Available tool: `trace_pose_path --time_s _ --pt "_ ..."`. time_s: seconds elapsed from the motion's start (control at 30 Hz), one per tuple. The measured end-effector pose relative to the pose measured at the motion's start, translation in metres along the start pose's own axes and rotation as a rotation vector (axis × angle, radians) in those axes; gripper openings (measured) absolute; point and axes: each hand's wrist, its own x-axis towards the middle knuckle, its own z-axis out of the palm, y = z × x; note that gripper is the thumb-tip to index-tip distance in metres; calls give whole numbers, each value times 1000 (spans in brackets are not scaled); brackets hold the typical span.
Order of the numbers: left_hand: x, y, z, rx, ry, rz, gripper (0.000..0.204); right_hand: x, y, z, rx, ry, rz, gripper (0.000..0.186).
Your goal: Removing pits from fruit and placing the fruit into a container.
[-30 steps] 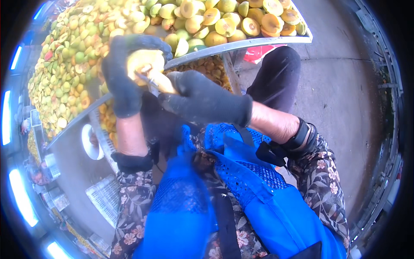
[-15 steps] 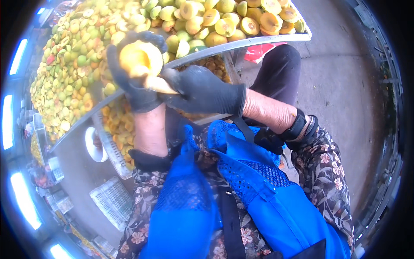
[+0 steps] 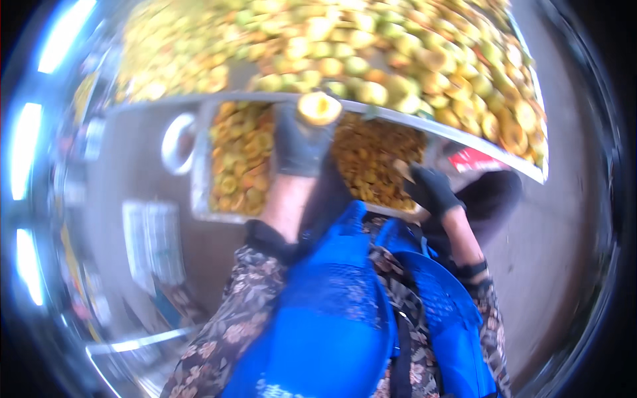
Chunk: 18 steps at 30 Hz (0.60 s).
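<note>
The left hand point(image 3: 305, 139) clasps one cut fruit point(image 3: 320, 108), the right hand point(image 3: 432, 189) a blurred tan object point(image 3: 403, 170), grips closed — heaped pieces point(image 3: 411, 66) remain on the counter point(image 3: 458, 134).

The dark-gloved left hand point(image 3: 302, 142) holds a cut yellow fruit point(image 3: 318, 108) at the near edge of the tabletop point(image 3: 243, 75), which bears a fruit heap point(image 3: 458, 89). The right hand point(image 3: 431, 190) grips a blurred tool point(image 3: 403, 170) above a pale crate point(image 3: 199, 179).
</note>
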Motion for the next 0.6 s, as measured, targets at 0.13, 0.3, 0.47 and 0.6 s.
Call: trace_pose_path --time_s 0.13,0.3,0.47,0.6 --pt "-59 -79 -66 45 147 -83 37 -18 14 14 -20 -215 78 28" --pt "-129 -171 -139 311 340 -279 17 -27 18 15 -54 -456 108 29" --pt "-149 -289 -245 446 451 -616 28 -21 12 14 -124 -536 167 30" --pt "-191 -374 -272 895 -149 -531 44 -24 -4 10 -62 -483 261 32"
